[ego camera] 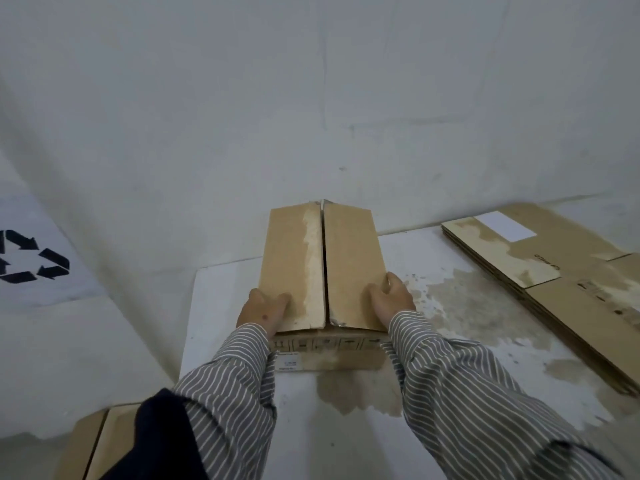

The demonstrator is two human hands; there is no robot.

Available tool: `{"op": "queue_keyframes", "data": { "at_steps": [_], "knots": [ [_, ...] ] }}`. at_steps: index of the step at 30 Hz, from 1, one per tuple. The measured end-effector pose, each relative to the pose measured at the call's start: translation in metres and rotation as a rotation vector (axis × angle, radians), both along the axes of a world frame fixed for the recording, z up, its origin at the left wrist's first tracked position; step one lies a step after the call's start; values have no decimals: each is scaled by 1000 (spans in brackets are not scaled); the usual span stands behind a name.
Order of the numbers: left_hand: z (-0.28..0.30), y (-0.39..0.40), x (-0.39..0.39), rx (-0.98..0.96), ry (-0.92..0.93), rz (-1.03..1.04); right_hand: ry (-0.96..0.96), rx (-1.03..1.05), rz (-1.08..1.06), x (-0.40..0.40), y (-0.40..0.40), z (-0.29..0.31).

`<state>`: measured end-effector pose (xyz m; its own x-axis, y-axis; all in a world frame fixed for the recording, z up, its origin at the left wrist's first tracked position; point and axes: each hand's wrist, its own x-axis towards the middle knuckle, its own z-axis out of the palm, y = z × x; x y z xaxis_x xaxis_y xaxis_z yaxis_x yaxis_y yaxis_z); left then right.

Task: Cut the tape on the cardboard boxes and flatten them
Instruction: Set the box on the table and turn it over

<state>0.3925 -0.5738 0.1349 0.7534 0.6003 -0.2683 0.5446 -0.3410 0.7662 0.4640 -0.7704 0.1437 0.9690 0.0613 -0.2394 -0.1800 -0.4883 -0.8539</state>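
A brown rectangular cardboard box [323,271] stands on a white tabletop with worn brown patches [467,306], its far end close to the pale wall [311,98]. The two top flaps of the box are closed and meet along a dark centre seam running away from the viewer; a whitish strip of torn surface runs beside the seam on the left flap. The left hand [263,311] rests on the near corner of the left flap with its fingers held together and bent down onto the cardboard. The right hand [389,301] rests on the near corner of the right flap, its fingers curled over the box's right edge; whether they grip the flap cannot be told. Both forearms wear grey sleeves with white stripes [450,382]. To the right of the box, well apart, lies a stack of flattened brown cardboard sheets [554,289] bearing a white label. To the left of the box hangs a white sheet printed with a black recycling symbol [31,256].
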Motion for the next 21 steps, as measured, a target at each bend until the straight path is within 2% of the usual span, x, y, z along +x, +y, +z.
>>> {"op": "queue_keyframes", "data": {
  "at_steps": [4, 7, 9, 11, 13, 16, 21],
  "knots": [
    [-5, 10, 28, 73, 195, 15, 19, 41, 48, 38, 5, -7],
    [3, 4, 42, 352, 333, -32, 64, 88, 66, 56, -3, -9],
    [9, -11, 50, 487, 216, -194, 119, 131, 113, 60, -11, -16],
    [14, -31, 56, 536, 108, -367, 161, 198, 137, 61, -14, -21],
    [14, -46, 61, 582, 143, -500, 165, 258, 137, 67, -10, -23],
    [3, -46, 61, 697, 246, -559, 176, 306, 165, 74, -4, -20],
    [-10, -23, 48, 815, 275, -561, 276, 312, 171, 77, 0, -32]
  ]
}}
